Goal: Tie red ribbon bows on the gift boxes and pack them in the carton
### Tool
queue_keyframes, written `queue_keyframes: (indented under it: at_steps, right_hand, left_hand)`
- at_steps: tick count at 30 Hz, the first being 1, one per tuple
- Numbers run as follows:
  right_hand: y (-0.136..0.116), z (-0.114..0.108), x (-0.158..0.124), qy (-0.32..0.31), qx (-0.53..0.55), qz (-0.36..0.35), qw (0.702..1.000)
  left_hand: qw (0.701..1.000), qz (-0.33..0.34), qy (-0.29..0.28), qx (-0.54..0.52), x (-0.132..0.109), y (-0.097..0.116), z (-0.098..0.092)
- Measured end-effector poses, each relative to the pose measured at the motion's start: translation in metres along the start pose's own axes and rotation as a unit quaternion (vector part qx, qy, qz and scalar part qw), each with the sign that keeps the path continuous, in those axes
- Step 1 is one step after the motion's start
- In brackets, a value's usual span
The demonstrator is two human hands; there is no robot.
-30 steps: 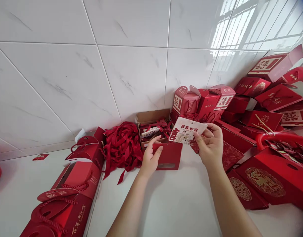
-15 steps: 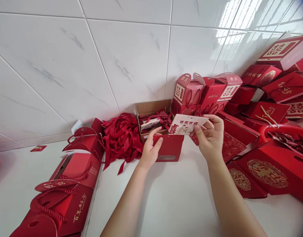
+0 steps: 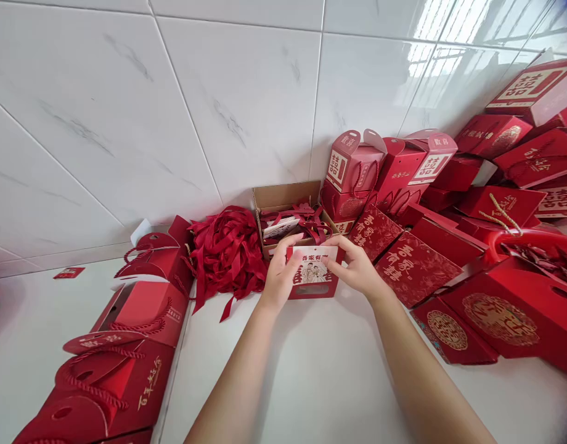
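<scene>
Both forearms reach in from the near side, angled inward, meeting just in front of the open cardboard carton (image 3: pixel 286 195). Left hand (image 3: pixel 281 271): fingers pointing toward the carton, thumb laid forward over the front. Right hand (image 3: pixel 355 268): turned inward from the right, fingers bent, thumb on the front. Left is partly closed, gripping the left side of a red panel (image 3: pixel 318 296), thumb over the left edge of a white printed card (image 3: pixel 311 271); can't tell how much it presses the card. Right is partly closed too, pinching the card near its upper right corner; fingertips behind are hidden. Card lies against the panel's front, tilted toward the viewer, couple drawing and red characters facing out; panel's pale window shows below it. Both sit on the carton's near side. Red ribbon pile (image 3: pixel 230 256) just left of carton, small upright gift boxes (image 3: pixel 357 163) to its right, loose cards (image 3: pixel 281 227) inside it.
</scene>
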State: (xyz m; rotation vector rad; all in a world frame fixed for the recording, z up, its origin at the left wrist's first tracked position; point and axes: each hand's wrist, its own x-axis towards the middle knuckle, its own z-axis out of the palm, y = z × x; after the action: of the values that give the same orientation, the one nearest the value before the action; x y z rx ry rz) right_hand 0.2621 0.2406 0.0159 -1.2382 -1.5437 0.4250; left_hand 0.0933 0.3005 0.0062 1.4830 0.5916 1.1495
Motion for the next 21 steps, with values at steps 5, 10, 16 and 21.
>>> queue_keyframes:
  at_steps: [5,10,16,21]
  right_hand:
    - [0.007,0.018,0.001,0.082,0.028,-0.012,0.996]
    - [0.011,0.022,0.001,0.111,0.029,-0.010,0.993]
    - [0.011,0.021,0.001,0.112,0.032,-0.015,0.993]
    - [0.010,0.022,0.000,0.103,0.031,-0.004,0.994]
  left_hand:
    - [0.999,-0.009,0.011,0.031,0.000,-0.006,0.004]
    - [0.999,-0.007,0.019,0.046,0.002,-0.011,0.005]
    - [0.999,0.001,0.020,0.046,0.002,-0.008,0.008]
    - [0.999,0.004,0.019,0.047,0.002,-0.007,0.009]
